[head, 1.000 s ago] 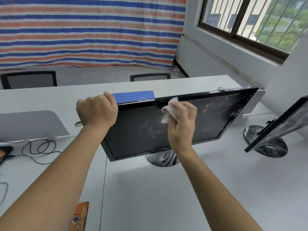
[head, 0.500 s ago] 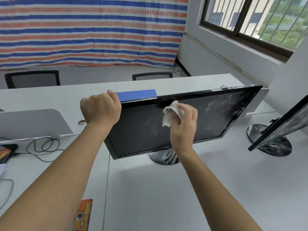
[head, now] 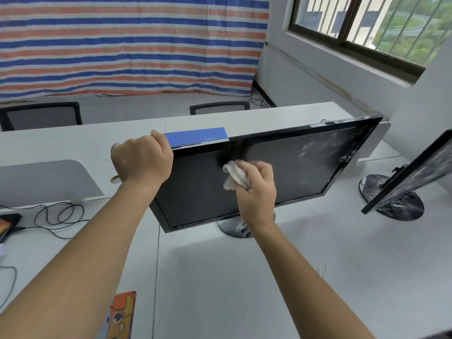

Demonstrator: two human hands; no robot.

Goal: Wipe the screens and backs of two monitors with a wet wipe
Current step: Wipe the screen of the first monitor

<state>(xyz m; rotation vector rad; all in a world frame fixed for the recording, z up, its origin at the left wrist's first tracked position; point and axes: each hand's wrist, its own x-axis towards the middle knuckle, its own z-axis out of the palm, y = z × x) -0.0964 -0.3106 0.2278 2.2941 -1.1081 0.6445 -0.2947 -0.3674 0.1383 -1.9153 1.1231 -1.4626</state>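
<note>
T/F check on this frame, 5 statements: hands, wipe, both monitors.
1. The left hand grips the top corner of the near monitor. True.
2. The right hand is empty. False: it holds a white wipe against the screen.
3. The screen's right part shows white smears. True.
4. The second monitor lies flat on the desk. False: it stands on its base, tilted.
5. The wipe is on the monitor's back. False: on the front.

Both forearms and hands are bare, with no sleeves showing.
</note>
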